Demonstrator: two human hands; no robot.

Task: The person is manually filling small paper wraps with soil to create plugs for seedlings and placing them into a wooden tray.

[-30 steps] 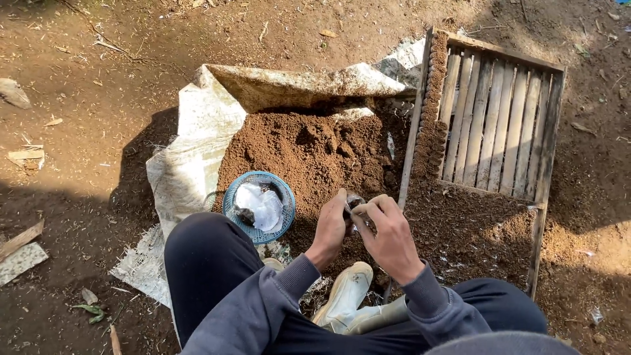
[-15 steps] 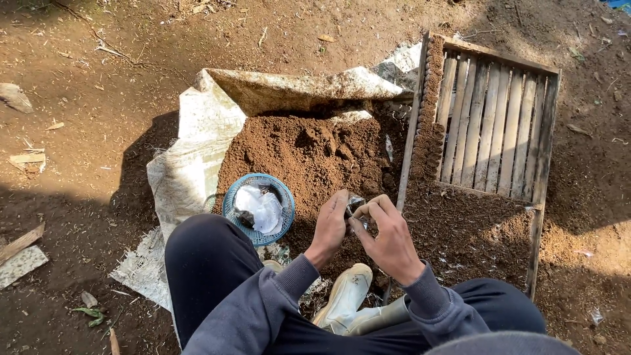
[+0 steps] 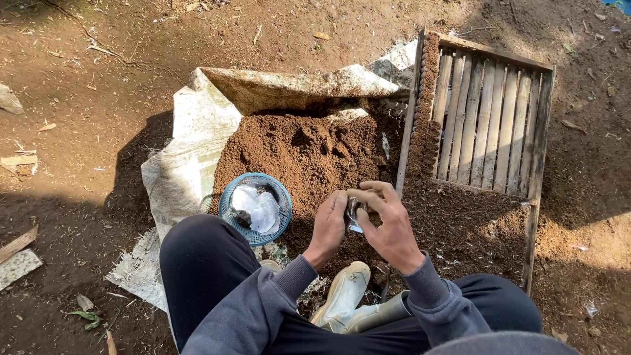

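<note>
Seedling bag (image 3: 353, 213), a small clear plastic one with dark soil in it, sits pinched between both hands over the near edge of the soil heap (image 3: 309, 154). Compared with a second ago, my right hand (image 3: 389, 227) has curled its fingers over the top of it, and the left hand (image 3: 328, 223) clamps the other side, so I'd say the soil's getting pressed down now. Beyond, left: the blue basket (image 3: 227, 197) of plastic bags on the white sack (image 3: 187, 164). Farther right, the slatted wooden tray (image 3: 490, 118) has filled bags along its left edge.
</note>
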